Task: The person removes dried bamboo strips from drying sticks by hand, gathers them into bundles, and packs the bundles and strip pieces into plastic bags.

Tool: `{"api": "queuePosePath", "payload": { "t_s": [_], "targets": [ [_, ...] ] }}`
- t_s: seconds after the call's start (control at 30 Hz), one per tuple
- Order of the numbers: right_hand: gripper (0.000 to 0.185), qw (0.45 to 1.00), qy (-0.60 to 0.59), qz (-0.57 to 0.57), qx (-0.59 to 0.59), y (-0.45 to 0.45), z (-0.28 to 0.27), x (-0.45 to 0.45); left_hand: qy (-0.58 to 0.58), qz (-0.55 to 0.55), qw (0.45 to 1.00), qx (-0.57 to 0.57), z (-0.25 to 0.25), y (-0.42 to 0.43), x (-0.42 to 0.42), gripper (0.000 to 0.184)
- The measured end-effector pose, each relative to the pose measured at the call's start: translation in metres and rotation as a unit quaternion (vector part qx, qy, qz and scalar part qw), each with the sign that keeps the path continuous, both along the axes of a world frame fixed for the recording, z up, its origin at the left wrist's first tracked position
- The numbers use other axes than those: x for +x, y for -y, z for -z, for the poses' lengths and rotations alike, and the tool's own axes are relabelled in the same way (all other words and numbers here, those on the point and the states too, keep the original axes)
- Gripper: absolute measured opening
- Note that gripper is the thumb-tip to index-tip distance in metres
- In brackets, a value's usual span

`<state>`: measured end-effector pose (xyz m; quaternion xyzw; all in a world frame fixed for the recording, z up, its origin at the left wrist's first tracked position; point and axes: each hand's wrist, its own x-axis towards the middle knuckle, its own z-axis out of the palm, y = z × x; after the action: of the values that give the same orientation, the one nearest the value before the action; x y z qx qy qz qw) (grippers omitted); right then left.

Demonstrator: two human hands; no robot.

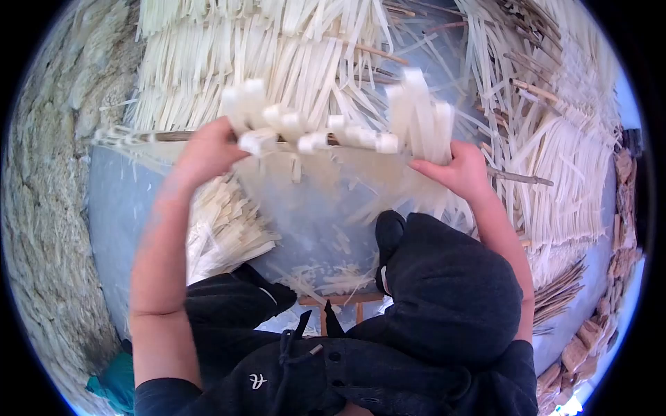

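Observation:
A thin wooden stick [173, 136] runs crosswise in front of me, with pale flat strips [291, 125] looped and folded over its middle; they are smeared by motion. My left hand [211, 149] is closed around the stick at the left end of the loops, thumb toward me. At the other end, my right hand [461, 170] pinches a bunch of longer upright strips, with its fingers partly hidden behind them. A bare twig end [524, 178] sticks out to the right of that hand.
Rows of strips on sticks [243, 62] lie ahead, with more strip-covered sticks [569, 166] at right. A bundle of strips [225, 225] sits by my left leg. Scraps litter the grey floor [312, 222]. Thin twigs [558, 295] lie at right; a rough wall [48, 173] stands left.

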<state>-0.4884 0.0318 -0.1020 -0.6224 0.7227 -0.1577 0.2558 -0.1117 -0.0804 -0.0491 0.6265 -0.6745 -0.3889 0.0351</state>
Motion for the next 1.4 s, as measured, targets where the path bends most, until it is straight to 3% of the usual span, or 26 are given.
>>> {"api": "queuePosePath", "payload": {
  "t_s": [0.07,0.13,0.17,0.27,0.37,0.4,0.43,0.47,0.5,0.53,0.57,0.63,0.7,0.73,0.8,0.83,0.9,0.97,1.0,1.07,1.1,1.17,1.3,1.33,1.4],
  "targets": [
    [0.056,0.999,0.029,0.002,0.037,0.007,-0.005,0.007,0.076,0.023,0.996,0.04,-0.035,0.011,0.008,0.034],
    [0.061,0.961,0.248,-0.009,0.119,0.015,-0.003,0.014,0.08,0.054,0.992,0.081,-0.054,0.027,0.014,0.032],
    [0.061,0.962,0.248,-0.008,0.118,0.02,0.005,0.019,0.083,0.081,0.986,0.122,-0.057,0.038,0.018,0.03],
    [0.064,0.945,0.281,-0.034,0.163,0.038,0.036,0.024,0.098,0.085,0.982,0.137,-0.016,0.076,0.033,0.034],
    [0.066,0.942,0.248,-0.034,0.225,0.046,0.064,0.012,0.032,-0.007,0.999,0.039,0.063,0.096,0.036,0.047],
    [0.062,0.946,0.179,-0.034,0.267,0.043,0.084,-0.007,0.033,-0.006,0.999,0.04,0.1,0.098,0.04,0.047],
    [0.059,0.945,0.109,-0.031,0.306,0.041,0.105,-0.024,0.084,0.038,0.984,-0.152,0.14,0.102,0.043,0.05],
    [0.059,0.945,0.109,-0.027,0.308,0.036,0.129,-0.038,0.127,0.08,0.93,-0.336,0.162,0.104,0.042,0.053],
    [0.056,0.967,0.077,-0.036,0.241,0.031,0.153,-0.05,0.123,0.082,0.931,-0.333,0.164,0.096,0.029,0.053],
    [0.052,0.983,0.044,-0.047,0.173,0.027,0.166,-0.057,-0.013,0.012,0.964,-0.265,0.162,0.077,0.006,0.053],
    [0.052,0.982,0.042,-0.047,0.176,0.027,0.161,-0.055,-0.148,-0.06,0.969,-0.19,0.16,0.057,-0.017,0.054],
    [0.045,0.991,-0.031,-0.011,0.133,0.024,0.142,-0.038,-0.16,-0.064,0.968,-0.184,0.151,0.028,-0.049,0.052],
    [0.045,0.992,-0.045,-0.017,0.121,0.024,0.136,-0.036,-0.098,0.073,0.947,-0.298,0.173,0.004,-0.073,0.045],
    [0.046,0.992,-0.061,-0.024,0.107,0.025,0.133,-0.035,-0.173,0.089,0.951,-0.238,0.177,-0.011,-0.093,0.038],
    [0.047,0.99,-0.088,-0.037,0.106,0.024,0.118,-0.033,-0.195,0.281,0.869,-0.359,0.189,-0.03,-0.135,0.024],
    [0.047,0.988,-0.109,-0.046,0.104,0.026,0.111,-0.026,-0.262,0.295,0.836,-0.382,0.202,-0.041,-0.156,0.023],
    [0.049,0.984,-0.12,-0.051,0.122,0.025,0.094,-0.014,-0.045,0.387,0.86,-0.33,0.196,-0.062,-0.188,0.022],
    [0.05,0.984,-0.116,-0.06,0.122,0.022,0.083,-0.008,0.139,0.478,0.824,-0.27,0.188,-0.064,-0.212,0.026],
    [0.05,0.983,-0.119,-0.053,0.128,0.02,0.078,-0.007,0.145,0.474,0.825,-0.27,0.186,-0.065,-0.216,0.026],
    [0.051,0.984,-0.11,-0.049,0.134,0.016,0.068,-0.001,0.332,0.569,0.703,-0.267,0.184,-0.069,-0.222,0.031],
    [0.052,0.984,-0.103,-0.041,0.143,0.014,0.063,0.001,0.334,0.569,0.702,-0.267,0.184,-0.071,-0.218,0.031],
    [0.052,0.985,-0.093,-0.04,0.137,0.013,0.057,0.003,0.403,0.585,0.648,-0.275,0.188,-0.071,-0.204,0.032],
    [0.053,0.981,-0.011,-0.029,0.194,0.005,0.051,-0.01,0.389,0.649,0.587,-0.287,0.143,-0.071,-0.153,0.031],
    [0.053,0.981,-0.01,-0.026,0.195,0.003,0.046,-0.017,0.366,0.698,0.569,-0.235,0.132,-0.07,-0.141,0.029],
    [0.054,0.934,0.15,0.004,0.325,-0.002,0.038,-0.032,0.337,0.745,0.546,-0.182,0.112,-0.067,-0.121,0.027]
  ]
}}
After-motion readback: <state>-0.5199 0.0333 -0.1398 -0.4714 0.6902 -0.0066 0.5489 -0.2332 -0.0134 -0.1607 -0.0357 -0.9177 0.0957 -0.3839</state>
